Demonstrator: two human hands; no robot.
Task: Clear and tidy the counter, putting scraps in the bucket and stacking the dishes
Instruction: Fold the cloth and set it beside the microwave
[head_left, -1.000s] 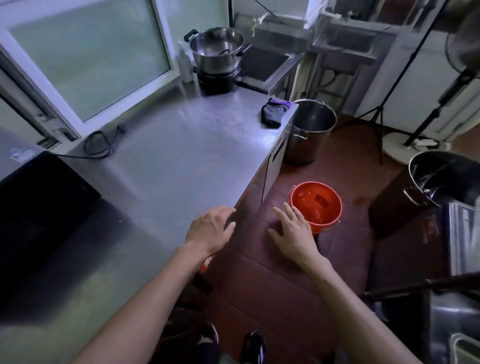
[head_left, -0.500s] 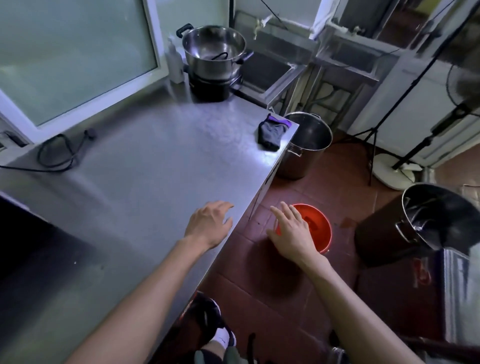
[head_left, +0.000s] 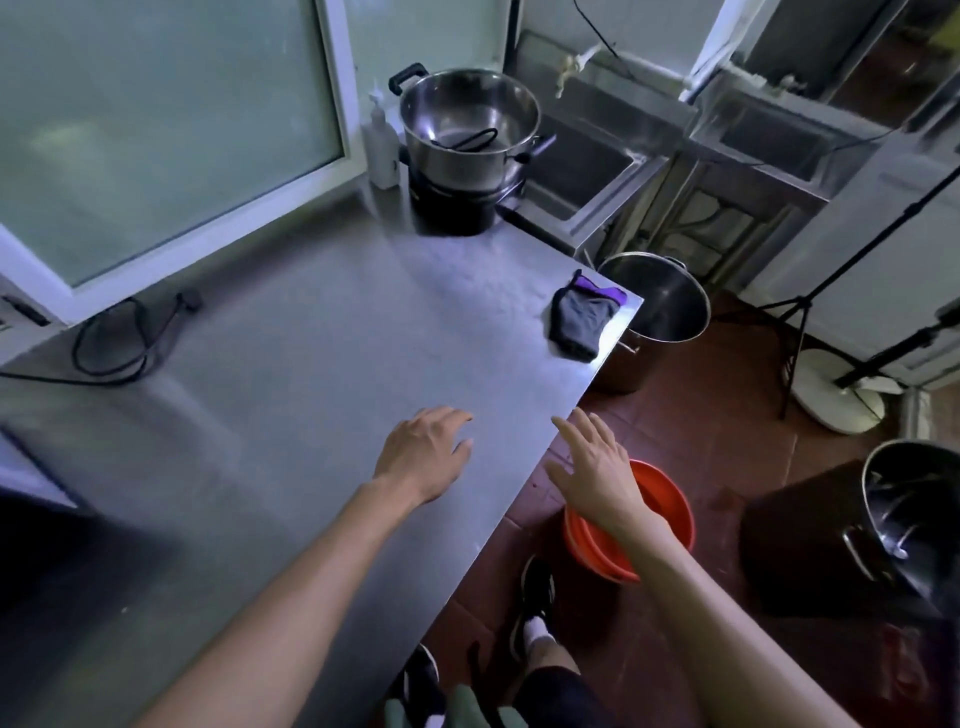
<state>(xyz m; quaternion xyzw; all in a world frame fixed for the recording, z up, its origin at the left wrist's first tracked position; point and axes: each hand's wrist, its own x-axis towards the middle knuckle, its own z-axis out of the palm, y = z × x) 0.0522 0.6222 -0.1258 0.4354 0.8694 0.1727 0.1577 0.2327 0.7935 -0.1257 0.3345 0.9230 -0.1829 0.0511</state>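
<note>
A: What is seen to have changed over the last second?

B: The view has been swung up and to the right, so that more of the counter (head_left: 291, 395) is taken in. The orange bucket (head_left: 660, 499), shown clear of the hands a second ago, is now partly covered by the right hand (head_left: 592, 473) at lower right of centre. It stands on the floor just beside the counter's edge.

A: And the hands themselves?

B: Both have been carried forward. The left hand (head_left: 423, 449) is held over the counter near its edge, fingers loosely spread and slightly bent, nothing gripped. Whether the steel is touched cannot be told. The right hand is held past the edge, above the bucket, fingers apart and straight, nothing held.

A: What is left on the counter?

B: No scraps or dishes can be made out. A dark cloth (head_left: 582, 322) with a purple trim is lying near the far corner, right of centre. A steel pot (head_left: 467, 124) is set on a black burner at upper centre, a pump bottle (head_left: 382, 150) just left of it, and a black cable (head_left: 130, 338) is coiled at the left.

A: What follows for the task?

B: The clearing is judged to be nearly done. The cloth is probably the next thing to be reached for.
</note>
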